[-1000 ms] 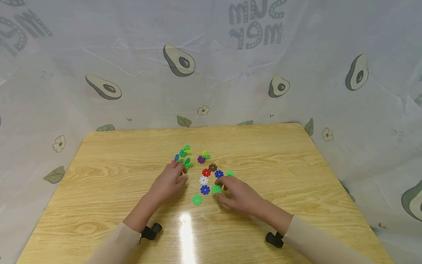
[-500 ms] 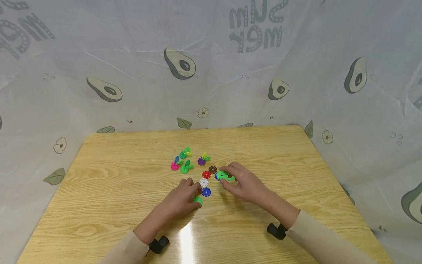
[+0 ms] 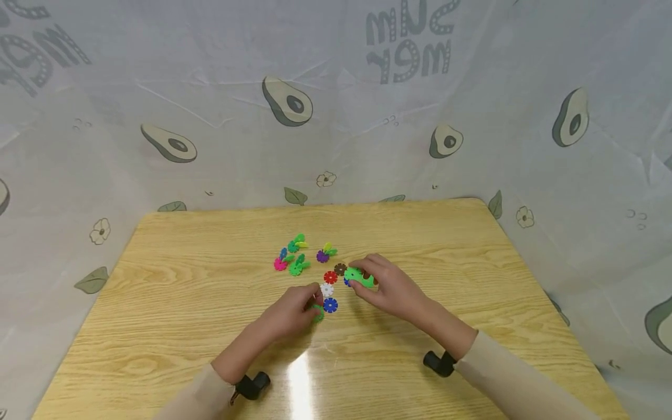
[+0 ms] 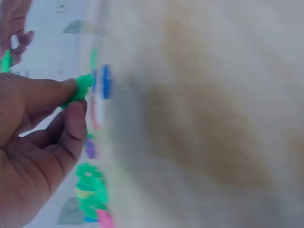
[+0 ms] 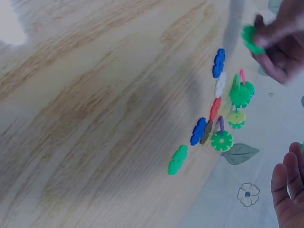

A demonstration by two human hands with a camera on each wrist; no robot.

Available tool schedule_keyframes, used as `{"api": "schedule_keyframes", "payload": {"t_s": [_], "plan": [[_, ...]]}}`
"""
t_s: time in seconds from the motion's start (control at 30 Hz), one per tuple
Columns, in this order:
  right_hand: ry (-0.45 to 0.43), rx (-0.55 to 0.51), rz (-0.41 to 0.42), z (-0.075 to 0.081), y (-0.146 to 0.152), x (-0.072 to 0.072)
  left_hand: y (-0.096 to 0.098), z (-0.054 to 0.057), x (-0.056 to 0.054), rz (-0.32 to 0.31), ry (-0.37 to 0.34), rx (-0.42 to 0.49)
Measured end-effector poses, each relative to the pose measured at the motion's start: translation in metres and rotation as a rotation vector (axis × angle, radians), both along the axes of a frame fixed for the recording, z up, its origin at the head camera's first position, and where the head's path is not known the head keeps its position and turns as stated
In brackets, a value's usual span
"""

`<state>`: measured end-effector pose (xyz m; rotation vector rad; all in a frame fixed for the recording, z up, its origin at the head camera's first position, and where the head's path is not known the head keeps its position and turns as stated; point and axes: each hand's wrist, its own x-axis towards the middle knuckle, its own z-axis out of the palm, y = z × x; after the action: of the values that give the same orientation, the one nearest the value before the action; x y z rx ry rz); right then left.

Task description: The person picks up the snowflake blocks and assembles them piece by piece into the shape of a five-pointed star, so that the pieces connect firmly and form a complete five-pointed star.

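My left hand [image 3: 292, 312] pinches a light green notched disc [image 4: 81, 89] between thumb and fingers, lifted off the table. My right hand [image 3: 389, 287] holds another light green notched disc [image 3: 352, 273] by its edge. Beneath that disc, a blue disc [image 5: 198, 131] and a green disc [image 5: 178, 160] lie flat on the table, partly covered in the head view. Between the hands lie a brown disc [image 3: 340, 269], a red disc [image 3: 330, 277], a white disc [image 3: 326, 290] and another blue disc [image 3: 331, 305].
Behind the loose discs stand several small joined clusters: a purple one [image 3: 324, 255], a pink one [image 3: 280, 263], a green one [image 3: 298, 267] and a green-yellow one [image 3: 296, 244]. The wooden table [image 3: 446, 233] meets a printed cloth [image 3: 367, 146] at its back edge.
My left hand moved from the clusters toward the front, took hold of the front green disc and raised it. My right hand picked up a green disc and carried it slightly away from me.
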<state>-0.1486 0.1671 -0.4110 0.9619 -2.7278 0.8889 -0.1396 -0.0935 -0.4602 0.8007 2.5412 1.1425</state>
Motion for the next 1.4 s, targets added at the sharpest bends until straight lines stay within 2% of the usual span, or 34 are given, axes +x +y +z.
{"api": "schedule_keyframes", "payload": {"t_s": [0.23, 0.4, 0.57, 0.7, 1.03, 1.4], "plan": [[-0.062, -0.078, 0.042, 0.005, -0.001, -0.005, 0.003, 0.041, -0.008, 0.117, 0.097, 0.188], [-0.077, -0.146, 0.079, 0.007, -0.002, -0.005, 0.004, 0.052, -0.010, 0.171, 0.101, 0.314], [-0.115, -0.177, 0.090, 0.008, -0.007, -0.004, 0.006, 0.053, -0.007, 0.171, 0.068, 0.351], [-0.143, -0.184, 0.093, 0.009, -0.010, -0.003, 0.008, 0.053, -0.005, 0.164, 0.060, 0.344], [-0.186, -0.192, 0.109, 0.008, -0.015, -0.002, 0.009, 0.050, -0.001, 0.120, 0.112, 0.329], [-0.207, -0.262, 0.136, 0.007, -0.018, -0.004, 0.011, 0.045, 0.000, 0.102, 0.156, 0.400]]}}
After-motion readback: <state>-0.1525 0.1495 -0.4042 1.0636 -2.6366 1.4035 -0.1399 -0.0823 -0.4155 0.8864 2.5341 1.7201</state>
